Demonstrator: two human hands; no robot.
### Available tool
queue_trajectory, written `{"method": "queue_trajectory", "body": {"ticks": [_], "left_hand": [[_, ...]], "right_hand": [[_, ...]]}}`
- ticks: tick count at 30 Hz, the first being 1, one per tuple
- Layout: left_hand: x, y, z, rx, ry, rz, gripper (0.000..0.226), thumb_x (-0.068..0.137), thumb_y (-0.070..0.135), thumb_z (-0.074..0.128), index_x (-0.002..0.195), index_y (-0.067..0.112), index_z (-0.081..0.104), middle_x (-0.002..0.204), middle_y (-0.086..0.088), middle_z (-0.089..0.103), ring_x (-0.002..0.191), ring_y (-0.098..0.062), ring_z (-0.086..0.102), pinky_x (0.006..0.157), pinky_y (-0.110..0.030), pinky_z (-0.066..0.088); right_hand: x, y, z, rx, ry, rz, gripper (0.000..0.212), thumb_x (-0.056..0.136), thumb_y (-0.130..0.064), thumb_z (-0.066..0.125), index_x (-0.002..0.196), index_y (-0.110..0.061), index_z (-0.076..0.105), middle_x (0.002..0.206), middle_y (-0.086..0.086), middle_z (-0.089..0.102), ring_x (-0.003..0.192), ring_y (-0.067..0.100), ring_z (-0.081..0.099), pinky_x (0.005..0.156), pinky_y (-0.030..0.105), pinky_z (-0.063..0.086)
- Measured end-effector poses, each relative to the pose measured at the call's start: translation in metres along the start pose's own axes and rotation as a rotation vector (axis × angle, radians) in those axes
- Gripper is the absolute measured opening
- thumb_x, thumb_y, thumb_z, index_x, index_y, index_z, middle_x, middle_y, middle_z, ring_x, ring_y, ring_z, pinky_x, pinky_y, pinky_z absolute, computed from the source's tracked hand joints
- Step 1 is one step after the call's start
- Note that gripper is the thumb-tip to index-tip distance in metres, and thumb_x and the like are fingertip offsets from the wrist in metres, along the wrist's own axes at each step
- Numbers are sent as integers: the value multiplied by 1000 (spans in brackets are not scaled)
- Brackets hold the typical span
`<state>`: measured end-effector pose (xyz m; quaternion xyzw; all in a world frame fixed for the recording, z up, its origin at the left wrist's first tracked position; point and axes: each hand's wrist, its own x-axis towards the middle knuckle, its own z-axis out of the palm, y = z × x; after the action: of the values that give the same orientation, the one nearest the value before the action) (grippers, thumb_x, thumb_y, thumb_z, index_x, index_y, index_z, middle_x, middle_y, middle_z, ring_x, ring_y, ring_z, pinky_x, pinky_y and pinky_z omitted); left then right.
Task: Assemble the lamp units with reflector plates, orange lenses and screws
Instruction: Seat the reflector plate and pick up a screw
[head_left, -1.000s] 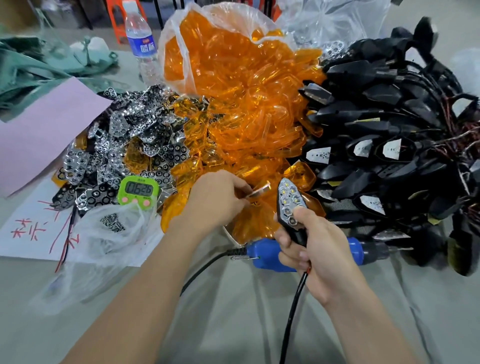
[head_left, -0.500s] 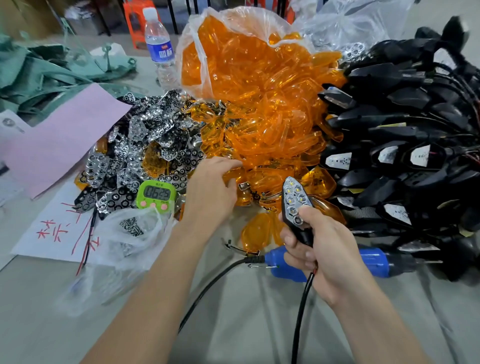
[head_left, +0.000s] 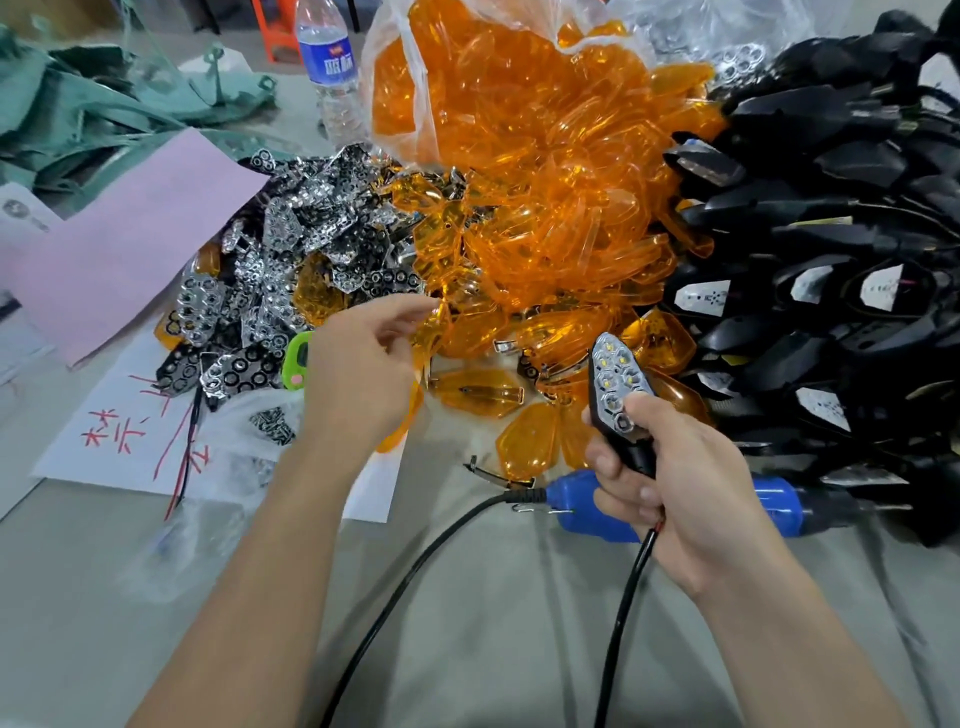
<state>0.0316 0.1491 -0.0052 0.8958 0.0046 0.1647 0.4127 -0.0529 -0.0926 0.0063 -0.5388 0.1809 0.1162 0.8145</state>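
Your left hand (head_left: 363, 374) is at the heap's edge, on a glossy translucent orange lens (head_left: 434, 332); blur hides whether its fingers have closed on it. Your right hand (head_left: 675, 488) is clamped round the black wedge-shaped lamp unit (head_left: 638, 451), with its silvery honeycomb reflector plate (head_left: 618, 379) seated. Lens fitting looks to be the step: next, align that lens squarely over the plate.

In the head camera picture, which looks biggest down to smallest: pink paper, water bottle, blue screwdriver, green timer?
1. pink paper
2. blue screwdriver and water bottle look alike; the bottle stands farther away and the right hand covers part of the screwdriver, so no ranking
3. green timer, half hidden behind the left hand
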Motion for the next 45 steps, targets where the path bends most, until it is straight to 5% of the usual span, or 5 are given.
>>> {"method": "queue_trajectory", "body": {"ticks": [15,19,23,30,45], "left_hand": [[-31,11,30,454,-352,206,37,96,18,64,129,34,68,120,11,72,113,-18,63,94,-35,39],[-29,28,8,-250,-242,-135,33,96,19,72,122,31,54,88,16,76,74,-4,68,71,-24,45],[-32,51,-31,-1042,-579,-232,22,83,27,73,105,26,79,90,-2,74,67,-11,63,61,-18,48],[-16,60,-62,-612,-755,-51,35,72,38,80,106,30,83,99,-30,69,80,-24,55,66,-21,47],[6,71,-67,-366,-643,132,27,69,37,83,96,42,83,82,4,79,73,-18,62,62,-20,49]], "right_hand": [[-9,15,19,-24,-6,-4,34,107,-21,43,98,6,62,59,13,50,39,10,22,38,21,19],[-9,11,26,-49,4,-8,32,108,-21,41,94,2,60,59,12,50,37,10,22,38,20,17],[-10,7,35,-51,1,-19,27,109,-20,40,103,2,56,59,12,49,35,10,22,37,20,18],[-15,2,42,-153,-98,-28,28,108,-22,42,96,-3,58,58,11,50,37,12,23,42,25,15],[-24,5,42,-162,-263,67,74,98,-71,28,111,-7,64,62,11,52,41,11,24,42,21,18]]}}
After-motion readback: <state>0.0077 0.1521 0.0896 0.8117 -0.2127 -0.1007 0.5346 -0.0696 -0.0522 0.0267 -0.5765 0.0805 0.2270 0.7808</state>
